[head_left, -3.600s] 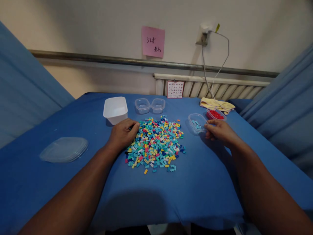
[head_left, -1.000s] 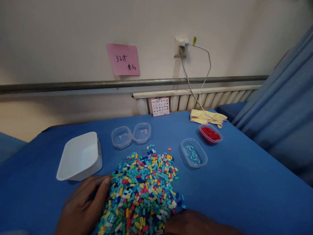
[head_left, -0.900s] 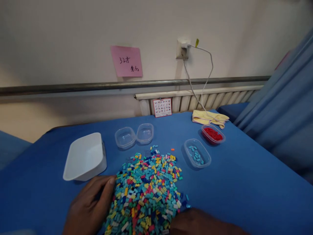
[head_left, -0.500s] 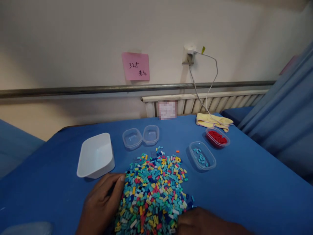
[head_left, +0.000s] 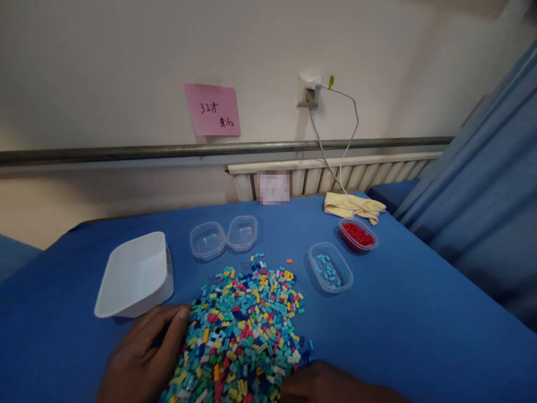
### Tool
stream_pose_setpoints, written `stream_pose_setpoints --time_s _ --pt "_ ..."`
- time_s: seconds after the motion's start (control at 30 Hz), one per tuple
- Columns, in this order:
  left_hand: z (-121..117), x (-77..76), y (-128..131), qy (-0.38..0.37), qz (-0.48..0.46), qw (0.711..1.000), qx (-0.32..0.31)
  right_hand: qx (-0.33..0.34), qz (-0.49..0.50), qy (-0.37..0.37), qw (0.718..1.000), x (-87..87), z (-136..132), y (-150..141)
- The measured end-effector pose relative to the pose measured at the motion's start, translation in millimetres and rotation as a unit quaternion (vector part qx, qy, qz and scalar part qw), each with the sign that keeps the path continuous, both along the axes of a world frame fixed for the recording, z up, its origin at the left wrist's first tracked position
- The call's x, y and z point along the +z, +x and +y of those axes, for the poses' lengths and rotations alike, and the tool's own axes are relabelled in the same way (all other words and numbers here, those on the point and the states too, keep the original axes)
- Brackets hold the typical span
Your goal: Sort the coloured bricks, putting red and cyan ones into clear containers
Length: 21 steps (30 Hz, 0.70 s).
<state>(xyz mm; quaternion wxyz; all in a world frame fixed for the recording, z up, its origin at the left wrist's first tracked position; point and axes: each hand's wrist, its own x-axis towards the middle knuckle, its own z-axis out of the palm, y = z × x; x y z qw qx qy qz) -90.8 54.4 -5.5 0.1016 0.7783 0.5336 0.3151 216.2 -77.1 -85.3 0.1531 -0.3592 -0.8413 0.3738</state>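
Blue, yellow, white, green and pink bricks (head_left: 247, 324) are heaped loosely on the blue-covered counter (head_left: 403, 313), between the two hands. Because the heap is unconfined, bricks could be scattered or buried by a broad sweep. The see-through box of light-blue bricks (head_left: 342, 266) could be tipped if its rim were caught by a sleeve or wrist, and its contents could be mixed with the red pieces (head_left: 356, 235) just beyond. The white tub (head_left: 146, 301) could be nudged by the left knuckles, which are placed very near it.

The left hand (head_left: 142, 355) is laid at the heap's left edge, its back turned up, with thumb and forefinger tips brought close together; whether a brick is pinched cannot be told. The right hand (head_left: 329, 383) is lowered to the near right edge, its forearm slanted in from the right. Its fingers are hidden and blurred, so neither their spread nor any grip can be told.
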Motion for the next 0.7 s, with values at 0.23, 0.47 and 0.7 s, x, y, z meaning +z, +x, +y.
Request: stream_pose_setpoints --time_s 0.23,0.47,0.7 --pt "2 1.1 7 0.008 -0.006 1.0 0.012 0.024 0.049 0.1 0.993 30.0 -9 12" --pt "-2 -3.4 17 0.019 -0.014 1.0 0.005 -0.098 0.088 0.132 0.982 66.6 -16 31" --pt "-2 -16.6 23 0.036 -0.057 0.998 0.007 -0.065 0.054 0.162 0.983 65.3 -19 39"
